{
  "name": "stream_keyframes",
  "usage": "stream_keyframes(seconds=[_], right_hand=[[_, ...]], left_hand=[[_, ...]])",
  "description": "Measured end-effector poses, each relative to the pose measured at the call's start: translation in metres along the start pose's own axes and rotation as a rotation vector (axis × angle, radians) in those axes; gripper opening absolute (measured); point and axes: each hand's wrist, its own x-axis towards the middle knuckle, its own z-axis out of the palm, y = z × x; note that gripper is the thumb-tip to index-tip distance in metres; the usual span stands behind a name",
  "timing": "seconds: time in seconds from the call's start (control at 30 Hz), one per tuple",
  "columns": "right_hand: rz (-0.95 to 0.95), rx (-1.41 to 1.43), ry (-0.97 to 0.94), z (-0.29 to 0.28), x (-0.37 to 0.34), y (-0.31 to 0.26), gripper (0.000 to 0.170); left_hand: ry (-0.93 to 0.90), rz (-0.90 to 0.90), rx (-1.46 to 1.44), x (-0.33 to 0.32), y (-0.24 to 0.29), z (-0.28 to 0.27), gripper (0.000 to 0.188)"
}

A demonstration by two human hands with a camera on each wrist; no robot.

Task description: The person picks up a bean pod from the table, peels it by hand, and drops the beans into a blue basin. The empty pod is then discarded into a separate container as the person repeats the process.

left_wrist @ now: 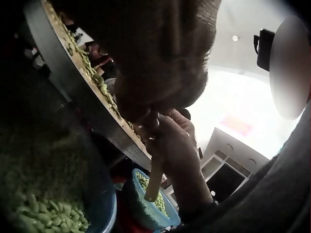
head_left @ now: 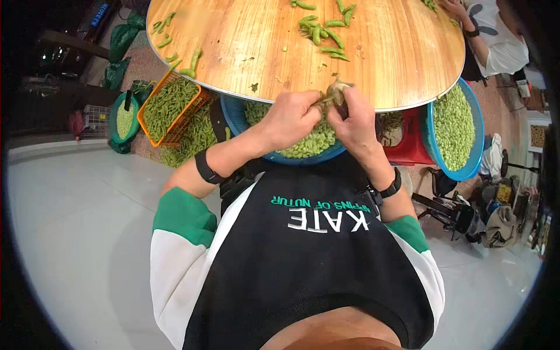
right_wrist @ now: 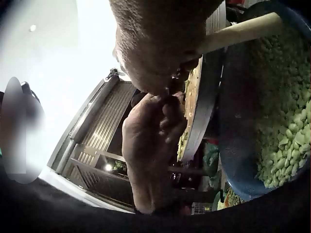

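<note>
At the table's near edge, my left hand (head_left: 291, 116) and right hand (head_left: 353, 119) meet, fingers curled. Between their fingertips they pinch a brownish-green bean pod (head_left: 332, 94), partly covered by the fingers. A pale straight stick (left_wrist: 153, 183) juts from the underside of my right hand; it also shows as a pale stick (right_wrist: 243, 33) in the right wrist view, its other end hidden in the hand. Right below the hands stands a blue basin (head_left: 233, 116) of shelled green beans (head_left: 309, 144).
The round wooden table (head_left: 233, 46) carries scattered green pods (head_left: 318, 32). Another blue basin (head_left: 479, 134) of shelled beans is at right, beside a red stool (head_left: 411, 143). An orange crate (head_left: 201, 99) of pods stands at left. Another person's arm (head_left: 479, 46) reaches in at far right.
</note>
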Motion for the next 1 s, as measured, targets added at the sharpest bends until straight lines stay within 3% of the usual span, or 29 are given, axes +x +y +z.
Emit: stream_keyframes(seconds=[0.1,0.2,0.27,0.33,0.37,0.43,0.53,0.67,0.7,0.77,0.83,0.97,1.0], right_hand=[[-0.016,0.019,-0.032,0.007,-0.006,0.007,0.027],[-0.026,0.124,-0.131,0.001,-0.004,-0.006,0.023],[-0.05,0.189,-0.249,-0.002,-0.005,-0.006,0.023],[-0.09,0.218,-0.307,-0.004,-0.009,0.004,0.024],[-0.131,0.246,-0.373,-0.005,-0.009,0.005,0.025],[-0.143,0.233,-0.391,-0.008,-0.008,0.0,0.026],[-0.089,0.239,-0.328,-0.004,-0.008,-0.002,0.023],[0.278,0.462,-0.333,-0.015,-0.004,-0.011,0.022],[0.413,0.576,-0.354,-0.019,-0.003,-0.014,0.025],[0.434,0.678,-0.323,-0.02,-0.009,-0.003,0.033],[0.657,0.852,-0.223,-0.026,-0.009,-0.002,0.036],[0.736,1.193,0.017,-0.024,-0.001,0.008,0.036],[0.751,1.242,0.032,-0.025,0.003,0.009,0.035]], left_hand=[[-0.03,-0.022,-0.067,-0.01,0.003,0.002,0.014],[0.053,0.135,0.074,-0.027,0.002,-0.006,0.015],[-0.034,0.122,0.417,-0.048,-0.007,-0.031,0.013],[-0.214,0.001,0.786,-0.072,-0.016,-0.058,0.013],[-0.214,0.004,0.792,-0.079,-0.023,-0.067,0.013],[-0.359,0.0,1.08,-0.089,-0.031,-0.076,0.013],[-0.174,0.221,0.733,-0.039,-0.013,-0.07,0.013],[0.192,0.623,0.476,0.063,-0.017,-0.034,0.011],[0.208,0.613,0.534,0.087,-0.026,-0.024,0.013],[0.224,0.609,0.592,0.116,-0.039,-0.014,0.016],[0.19,0.534,0.66,0.13,-0.039,-0.011,0.018],[0.153,0.416,0.569,0.117,-0.017,-0.023,0.013],[0.017,0.188,0.133,0.107,-0.007,-0.028,0.011]])
